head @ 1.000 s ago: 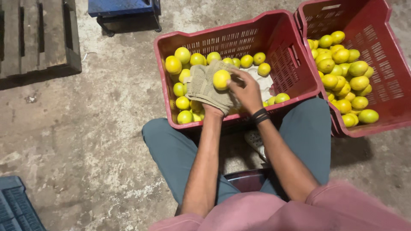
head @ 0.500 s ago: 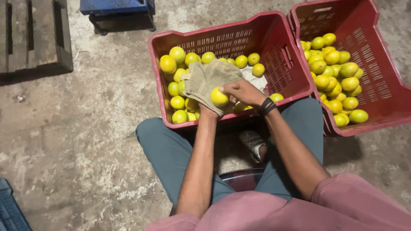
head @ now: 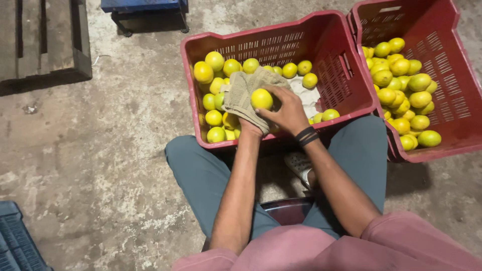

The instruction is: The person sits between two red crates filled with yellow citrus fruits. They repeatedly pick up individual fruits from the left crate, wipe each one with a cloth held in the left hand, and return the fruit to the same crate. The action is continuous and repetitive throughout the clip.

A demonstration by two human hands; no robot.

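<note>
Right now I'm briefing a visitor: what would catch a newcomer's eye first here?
Two red crates of yellow-green fruit on the concrete floor: the near crate before the seated person's knees, the far crate to its right. Over the near one, the right hand grips a fruit against a cloth draped over the left hand.

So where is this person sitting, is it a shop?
More likely a fruit packing or sorting shed than a shop: red plastic crates full of yellow-green citrus fruit, a rough concrete floor, and a wooden pallet. The person wipes one fruit with a cloth.
</note>
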